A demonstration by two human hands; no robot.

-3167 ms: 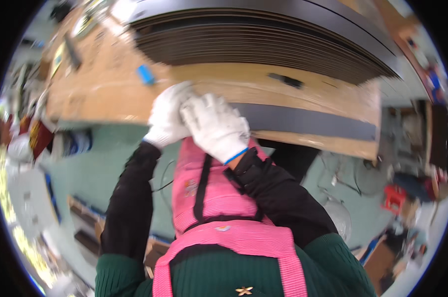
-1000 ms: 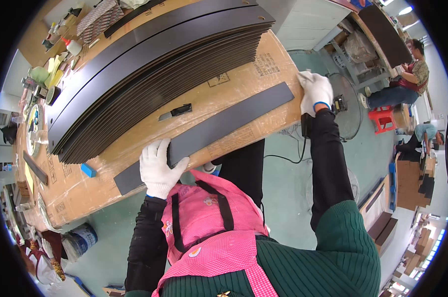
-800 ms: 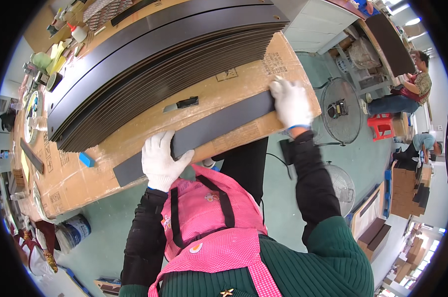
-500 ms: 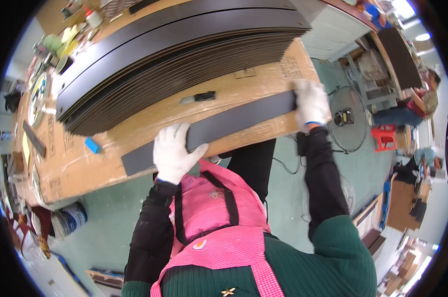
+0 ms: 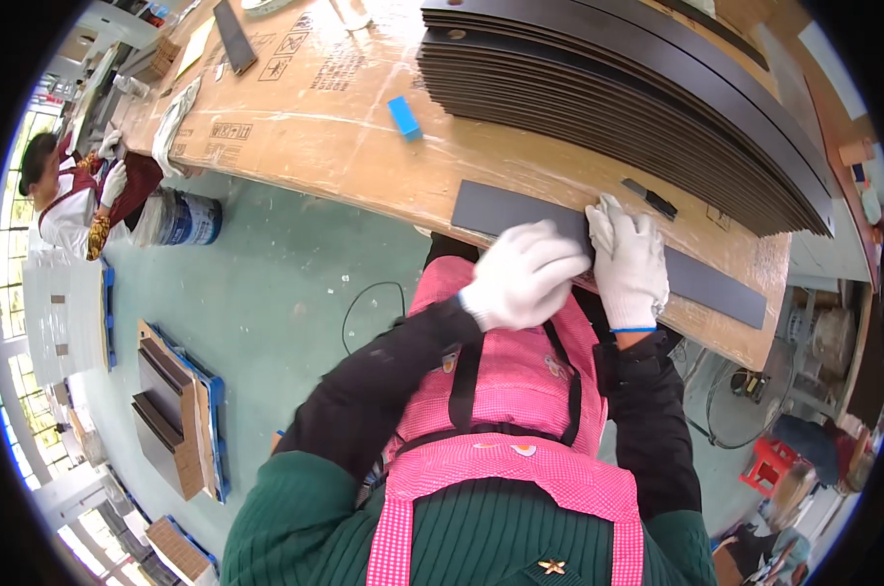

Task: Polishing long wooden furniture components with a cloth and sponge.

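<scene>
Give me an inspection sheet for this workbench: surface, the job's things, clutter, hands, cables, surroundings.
Surface: workbench covered with brown cardboard sheets.
Job's things: one long dark strip lying flat along the near edge; a tall stack of dark curved panels behind it.
Clutter: small blue block, small black piece near the strip, another dark strip at the far end.
Hands: left hand and right hand, both in white gloves, pressed side by side on the strip's middle.
Cables: a black cable looping on the green floor.
Surroundings: another person at left, blue bucket, stacked boards, fan, red stool.
</scene>
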